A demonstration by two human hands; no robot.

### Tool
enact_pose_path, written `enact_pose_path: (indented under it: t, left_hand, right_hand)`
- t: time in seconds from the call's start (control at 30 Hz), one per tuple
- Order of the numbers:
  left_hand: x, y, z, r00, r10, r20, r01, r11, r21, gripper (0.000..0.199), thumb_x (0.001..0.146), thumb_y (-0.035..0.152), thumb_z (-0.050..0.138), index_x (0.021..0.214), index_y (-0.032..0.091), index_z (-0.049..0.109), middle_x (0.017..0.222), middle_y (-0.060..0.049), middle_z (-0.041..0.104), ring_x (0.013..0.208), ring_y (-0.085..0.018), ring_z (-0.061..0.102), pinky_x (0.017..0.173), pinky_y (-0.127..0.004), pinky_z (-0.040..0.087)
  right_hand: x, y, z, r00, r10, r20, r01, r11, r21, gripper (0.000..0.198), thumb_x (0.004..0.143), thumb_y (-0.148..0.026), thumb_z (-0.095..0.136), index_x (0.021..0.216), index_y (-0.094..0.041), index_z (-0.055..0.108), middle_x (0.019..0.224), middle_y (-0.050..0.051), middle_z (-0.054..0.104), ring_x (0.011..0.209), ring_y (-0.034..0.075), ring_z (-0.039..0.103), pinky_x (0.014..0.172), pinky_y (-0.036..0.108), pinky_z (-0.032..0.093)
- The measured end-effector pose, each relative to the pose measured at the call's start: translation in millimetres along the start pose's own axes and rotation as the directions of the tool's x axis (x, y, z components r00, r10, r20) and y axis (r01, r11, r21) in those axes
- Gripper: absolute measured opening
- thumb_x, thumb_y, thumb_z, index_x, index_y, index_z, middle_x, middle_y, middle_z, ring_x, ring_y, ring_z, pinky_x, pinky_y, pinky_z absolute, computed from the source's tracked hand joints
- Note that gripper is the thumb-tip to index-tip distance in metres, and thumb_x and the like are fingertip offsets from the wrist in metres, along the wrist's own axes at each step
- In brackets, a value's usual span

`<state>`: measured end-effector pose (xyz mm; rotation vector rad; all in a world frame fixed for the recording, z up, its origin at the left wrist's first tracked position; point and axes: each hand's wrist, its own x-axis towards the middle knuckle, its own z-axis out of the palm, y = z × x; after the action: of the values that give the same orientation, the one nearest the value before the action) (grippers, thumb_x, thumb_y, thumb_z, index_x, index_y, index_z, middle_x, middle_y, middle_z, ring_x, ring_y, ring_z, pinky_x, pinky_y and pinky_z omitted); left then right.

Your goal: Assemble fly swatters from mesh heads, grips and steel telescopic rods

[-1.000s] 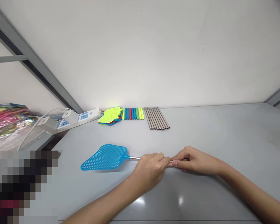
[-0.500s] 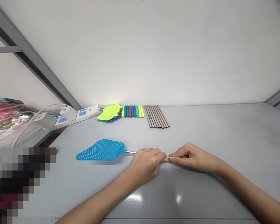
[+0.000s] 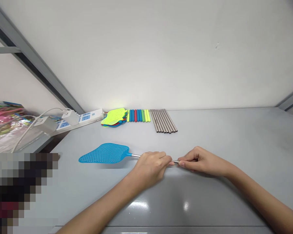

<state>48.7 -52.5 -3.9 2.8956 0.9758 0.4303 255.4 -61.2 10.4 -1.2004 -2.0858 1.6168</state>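
Note:
A blue fly swatter (image 3: 108,153) with a perforated head and a thin metal rod lies across the middle, its head pointing left. My left hand (image 3: 153,167) is wrapped around the rod, hiding much of it. Just to the right, my right hand (image 3: 201,162) pinches the rod's far end between thumb and fingertips. A short piece of the metal rod (image 3: 175,161) shows in the gap between the two hands. What lies inside the right fingers is mostly hidden.
Behind my hands lie stacked swatter heads (image 3: 115,117), a row of coloured grips (image 3: 138,115) and several metal tubes (image 3: 163,121) on the grey table (image 3: 234,136). A power strip (image 3: 86,117) with plugged-in chargers stands at the left, near plastic-wrapped items (image 3: 7,126).
The swatter head has risen slightly off the table. Both hands have shifted up a little, and a bit more of the rod shows between them.

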Motion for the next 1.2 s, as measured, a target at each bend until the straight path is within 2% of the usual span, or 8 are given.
enact_pose_path:
  t: [0.2, 0.5, 0.83, 1.0, 1.2]
  left_hand:
    - [0.8, -0.4, -1.5, 1.0, 0.001, 0.0, -0.001, 1.0, 0.011, 0.03, 0.088, 0.029, 0.031, 0.076, 0.017, 0.056, 0.062, 0.0, 0.056, 0.054, -0.01, 0.051, 0.047, -0.023, 0.03]
    - [0.0, -2.6, -5.4, 1.0, -0.016, 0.009, 0.015, 0.999, 0.043, 0.03, 0.088, 0.03, 0.031, 0.075, 0.018, 0.055, 0.063, 0.001, 0.056, 0.055, -0.01, 0.05, 0.048, -0.023, 0.028]
    - [-0.4, -5.0, -12.8, 1.0, -0.023, -0.011, 0.024, 0.998, 0.052, 0.031, 0.088, 0.031, 0.032, 0.073, 0.018, 0.057, 0.06, 0.001, 0.054, 0.054, -0.01, 0.05, 0.047, -0.023, 0.028]
    - [-1.9, -5.1, -11.0, 0.998, -0.063, 0.031, 0.063, 0.998, 0.004, 0.032, 0.088, 0.031, 0.031, 0.074, 0.018, 0.057, 0.064, 0.001, 0.056, 0.058, -0.011, 0.051, 0.052, -0.023, 0.032]
    - [-3.4, -2.7, 1.0, 0.991, -0.124, 0.049, 0.128, 0.986, -0.103, 0.03, 0.087, 0.031, 0.033, 0.077, 0.018, 0.057, 0.069, 0.0, 0.057, 0.065, -0.012, 0.052, 0.058, -0.024, 0.036]
  right_hand:
    - [-0.3, -0.8, -1.6, 1.0, 0.019, -0.001, -0.019, 1.0, -0.023, 0.046, 0.078, -0.053, 0.037, 0.051, -0.017, 0.029, 0.053, -0.006, 0.018, 0.048, 0.007, 0.016, 0.044, 0.024, 0.014]
    - [-2.3, 6.2, -5.6, 1.0, 0.003, 0.014, -0.003, 1.0, 0.004, 0.042, 0.08, -0.044, 0.043, 0.05, -0.017, 0.029, 0.052, -0.006, 0.019, 0.048, 0.006, 0.016, 0.044, 0.024, 0.013]
    - [-3.8, 5.9, -7.5, 1.0, -0.004, 0.014, 0.004, 1.0, 0.007, 0.043, 0.08, -0.044, 0.042, 0.052, -0.017, 0.026, 0.052, -0.006, 0.019, 0.048, 0.006, 0.016, 0.045, 0.024, 0.014]
    - [-2.0, 4.4, -7.9, 0.999, 0.006, 0.043, -0.007, 1.0, 0.022, 0.04, 0.08, -0.044, 0.042, 0.053, -0.017, 0.032, 0.051, -0.006, 0.025, 0.046, 0.006, 0.019, 0.043, 0.022, 0.016]
    - [-1.5, 10.6, -6.5, 0.995, 0.093, 0.044, -0.094, 0.995, 0.035, 0.038, 0.08, -0.047, 0.042, 0.058, -0.016, 0.044, 0.045, -0.006, 0.03, 0.04, 0.005, 0.024, 0.038, 0.02, 0.019]
